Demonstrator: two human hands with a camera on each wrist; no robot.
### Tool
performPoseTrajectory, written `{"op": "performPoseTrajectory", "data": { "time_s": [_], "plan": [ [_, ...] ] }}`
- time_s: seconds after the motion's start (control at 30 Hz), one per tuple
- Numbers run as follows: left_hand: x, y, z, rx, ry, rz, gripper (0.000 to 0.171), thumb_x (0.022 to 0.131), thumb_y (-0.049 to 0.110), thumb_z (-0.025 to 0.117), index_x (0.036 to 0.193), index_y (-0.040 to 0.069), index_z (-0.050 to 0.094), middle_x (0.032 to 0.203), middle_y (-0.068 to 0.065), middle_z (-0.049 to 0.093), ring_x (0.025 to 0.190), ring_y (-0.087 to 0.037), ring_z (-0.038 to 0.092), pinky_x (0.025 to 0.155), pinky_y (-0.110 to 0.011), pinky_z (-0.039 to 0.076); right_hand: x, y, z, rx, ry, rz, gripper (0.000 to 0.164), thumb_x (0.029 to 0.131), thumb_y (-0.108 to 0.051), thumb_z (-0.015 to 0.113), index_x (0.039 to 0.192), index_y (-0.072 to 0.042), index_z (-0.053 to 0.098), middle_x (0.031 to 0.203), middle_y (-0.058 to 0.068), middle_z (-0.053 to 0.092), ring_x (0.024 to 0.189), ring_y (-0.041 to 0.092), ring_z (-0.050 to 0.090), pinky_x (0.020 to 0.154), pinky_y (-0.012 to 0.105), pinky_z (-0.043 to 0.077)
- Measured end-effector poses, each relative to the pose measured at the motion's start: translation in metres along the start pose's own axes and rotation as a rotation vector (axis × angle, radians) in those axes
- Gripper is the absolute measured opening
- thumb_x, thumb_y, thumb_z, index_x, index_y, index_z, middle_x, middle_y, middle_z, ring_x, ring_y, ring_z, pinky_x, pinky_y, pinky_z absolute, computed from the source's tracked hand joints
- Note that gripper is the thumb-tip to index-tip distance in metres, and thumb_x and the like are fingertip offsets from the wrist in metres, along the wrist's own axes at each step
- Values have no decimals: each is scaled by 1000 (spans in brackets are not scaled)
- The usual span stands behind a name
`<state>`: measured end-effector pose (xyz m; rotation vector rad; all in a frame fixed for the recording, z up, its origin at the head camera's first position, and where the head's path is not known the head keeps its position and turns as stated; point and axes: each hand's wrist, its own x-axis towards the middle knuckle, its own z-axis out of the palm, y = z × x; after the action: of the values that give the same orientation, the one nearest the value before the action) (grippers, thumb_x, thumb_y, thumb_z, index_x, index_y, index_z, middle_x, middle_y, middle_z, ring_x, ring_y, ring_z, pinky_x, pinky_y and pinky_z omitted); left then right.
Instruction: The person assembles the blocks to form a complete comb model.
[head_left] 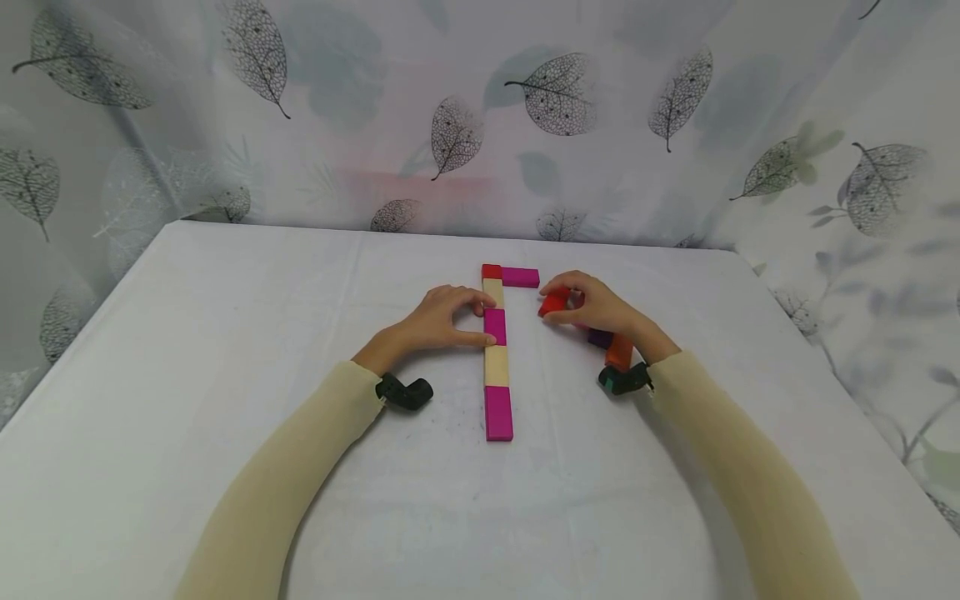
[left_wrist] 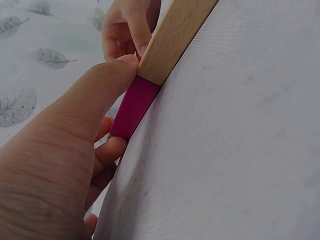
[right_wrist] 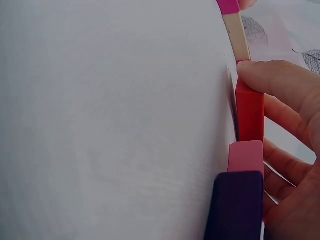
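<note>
Where grain shows, the cuboid (left_wrist: 175,42) is wooden.

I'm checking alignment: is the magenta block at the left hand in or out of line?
In line: the head view shows the magenta block between two cream blocks.

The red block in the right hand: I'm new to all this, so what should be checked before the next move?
1. Right hand on the held red block: ok, thumb and fingers grasp it.
2. Left hand on the middle magenta block: ok, thumb and fingers at its ends.
3. That block meets the cream block nearer the person: ok, the left wrist view shows them touching.
4. Free space around the right hand: not ok, the pink block and dark purple block sit close by.
5. Held red block lifted off the table: cannot tell.
</note>
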<state>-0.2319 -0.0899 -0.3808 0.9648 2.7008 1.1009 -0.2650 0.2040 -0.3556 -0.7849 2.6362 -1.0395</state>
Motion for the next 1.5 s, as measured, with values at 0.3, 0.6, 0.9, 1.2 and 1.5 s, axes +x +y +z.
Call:
{"op": "performPoseTrajectory", "data": {
  "time_s": [0.3, 0.6, 0.9, 1.2, 1.5],
  "plan": [
    [0, -2, 0, -3, -4, -6, 55, 81, 37, 78, 128, 15, 59, 107, 1, 59, 110, -16, 49, 111, -46, 22, 0, -1, 2, 1, -15, -17, 41, 85, -12, 75, 124, -3, 63, 128, 16, 54, 113, 29, 45, 90, 44, 42],
    [1, -2, 1, -7, 3, 9, 55, 81, 37, 79, 127, 15, 60, 106, 1, 60, 108, -16, 50, 109, -45, 24, 1, -3, 4, 28, -28, -20, 40, 85, -10, 75, 123, -3, 63, 129, 17, 55, 123, 32, 43, 104, 57, 35],
    [0, -2, 2, -1, 8, 21, 55, 80, 36, 78, 127, 14, 60, 105, 1, 60, 108, -17, 50, 108, -46, 26, 1, -9, 7, 38, -31, -1, 42, 85, -12, 75, 124, -4, 63, 130, 17, 53, 121, 32, 44, 101, 54, 39],
    [1, -1, 1, -4, 5, 9, 55, 81, 36, 78, 127, 14, 60, 106, 1, 60, 108, -17, 50, 109, -46, 25, 1, -10, 8, 25, -35, -32, 40, 84, -11, 76, 122, -4, 64, 129, 17, 54, 116, 31, 44, 96, 50, 40],
    [1, -1, 1, -7, 5, -1, 55, 81, 36, 78, 128, 14, 60, 106, 1, 60, 108, -16, 50, 110, -46, 24, 1, -11, 10, 2, -46, -39, 40, 84, -13, 75, 122, -4, 64, 130, 17, 53, 117, 31, 44, 95, 49, 40]
  ]
}}
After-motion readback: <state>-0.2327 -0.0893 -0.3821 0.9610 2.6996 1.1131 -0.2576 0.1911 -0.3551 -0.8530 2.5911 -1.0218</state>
